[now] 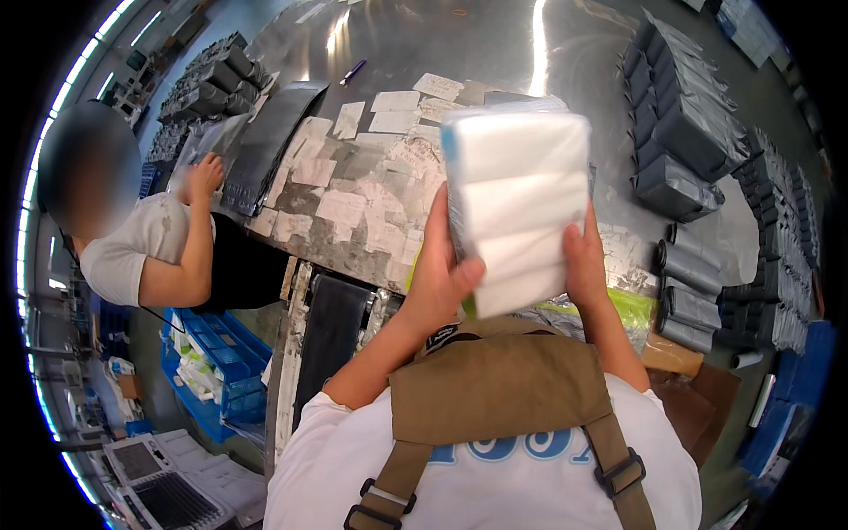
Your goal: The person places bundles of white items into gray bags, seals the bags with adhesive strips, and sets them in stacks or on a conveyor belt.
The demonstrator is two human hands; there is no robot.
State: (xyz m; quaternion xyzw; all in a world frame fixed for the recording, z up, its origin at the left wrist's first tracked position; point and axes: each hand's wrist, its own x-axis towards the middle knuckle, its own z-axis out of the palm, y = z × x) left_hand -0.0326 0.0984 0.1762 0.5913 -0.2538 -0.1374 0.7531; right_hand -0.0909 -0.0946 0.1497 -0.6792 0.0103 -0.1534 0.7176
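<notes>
Upright between my two hands, above the near edge of the metal table [495, 53], is a white pack [523, 208]. Soft ribs run across its front, and a strip of blue shows along its upper left side. My left hand [442, 278] grips its left side, thumb on the front. On the lower right, my right hand [585, 261] presses its thumb against the front edge, with its other fingers mostly hidden behind. Clear or grey film shows behind the pack's top, but what it belongs to is hidden.
Paper slips [340, 209] and a purple pen [353, 72] lie on the table. Grey packs [685, 119] are stacked to the right, above grey rolls [691, 265]. At left, a co-worker's hand [206, 177] touches clear film beside dark flat sheets [272, 146]. A blue crate [243, 375] stands below.
</notes>
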